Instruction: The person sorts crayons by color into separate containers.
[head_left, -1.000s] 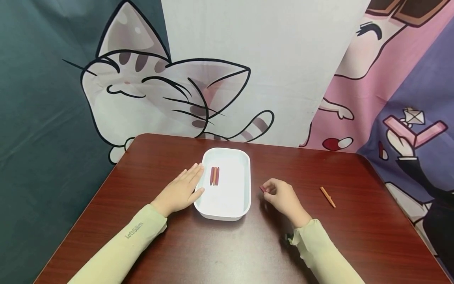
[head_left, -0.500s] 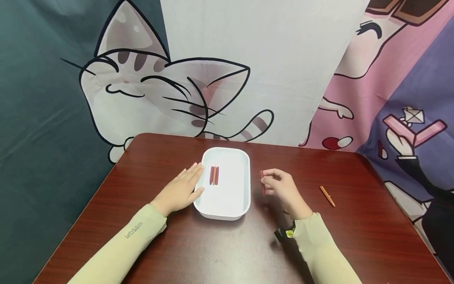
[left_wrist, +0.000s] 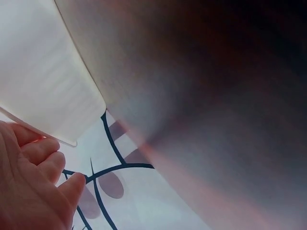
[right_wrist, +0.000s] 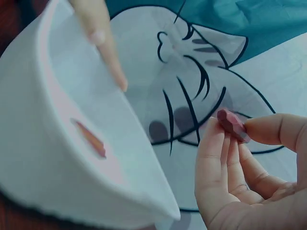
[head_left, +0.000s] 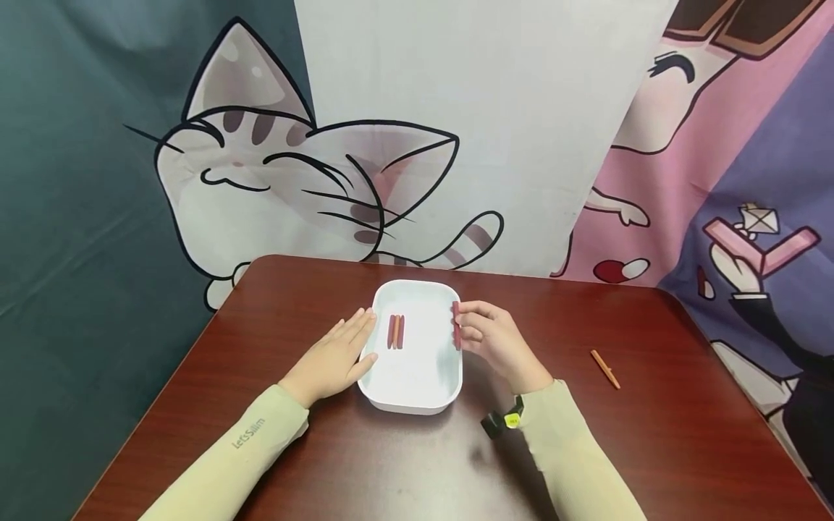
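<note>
A white tray (head_left: 409, 408) stands on the table; a row of three slim sticks (head_left: 396, 332), dark red on the outside and orange-brown in the middle, lies in its left part. My left hand (head_left: 329, 362) rests with straight fingers along the tray's left rim. Between thumb and fingers, my right hand (head_left: 498, 341) pinches a dark red stick (head_left: 457, 325) over the tray's right rim in the head view. The right wrist view shows this stick (right_wrist: 232, 125) nearly end-on, faceted, beside the tray wall (right_wrist: 96, 201).
To the right on the brown table (head_left: 417, 477) lies an orange-brown stick (head_left: 606, 370) with a small side nub. Behind the table's far edge hangs a cloth (head_left: 521, 130) printed with cartoon figures.
My right hand has lifted the dark red stick, turned it upright in the head view and moved it left to the tray's right rim. My left hand keeps its place at the tray.
</note>
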`<state>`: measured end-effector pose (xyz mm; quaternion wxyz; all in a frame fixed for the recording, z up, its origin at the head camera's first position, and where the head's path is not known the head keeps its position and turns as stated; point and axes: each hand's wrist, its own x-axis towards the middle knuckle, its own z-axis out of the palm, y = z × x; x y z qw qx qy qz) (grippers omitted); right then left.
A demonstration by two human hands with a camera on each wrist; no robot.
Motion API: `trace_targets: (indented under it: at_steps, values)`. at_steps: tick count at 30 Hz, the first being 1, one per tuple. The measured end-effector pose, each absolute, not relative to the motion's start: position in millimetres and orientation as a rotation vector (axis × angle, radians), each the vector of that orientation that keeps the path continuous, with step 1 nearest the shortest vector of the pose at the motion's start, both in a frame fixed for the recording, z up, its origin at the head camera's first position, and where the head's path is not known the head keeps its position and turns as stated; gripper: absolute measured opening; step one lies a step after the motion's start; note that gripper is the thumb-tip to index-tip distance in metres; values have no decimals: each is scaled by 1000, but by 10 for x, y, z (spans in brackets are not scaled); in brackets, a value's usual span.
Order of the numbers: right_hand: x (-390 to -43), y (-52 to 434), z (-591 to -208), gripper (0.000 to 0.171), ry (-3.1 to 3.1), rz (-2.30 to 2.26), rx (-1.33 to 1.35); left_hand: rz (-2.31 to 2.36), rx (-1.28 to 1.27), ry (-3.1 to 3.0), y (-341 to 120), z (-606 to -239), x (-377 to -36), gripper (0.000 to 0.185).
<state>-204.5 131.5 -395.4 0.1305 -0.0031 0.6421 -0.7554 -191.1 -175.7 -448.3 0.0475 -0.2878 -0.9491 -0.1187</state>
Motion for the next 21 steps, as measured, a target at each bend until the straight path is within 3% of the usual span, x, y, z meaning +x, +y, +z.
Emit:
trace_targets:
  at_steps: [8, 15, 21]
  values:
    - [-2157, 1020, -3848, 7, 1720, -2311, 24, -363, -871, -2909, -1763, -4508, -1928, 72]
    - [-2330, 802, -3866, 28, 1651, -2314, 215, -356, -863, -2920, -1766, -4488, -1930, 72]
    - [-2490, 630, -3956, 27, 1510, -2385, 347, -372, -855, -2939, -1757, -4479, -1915, 73]
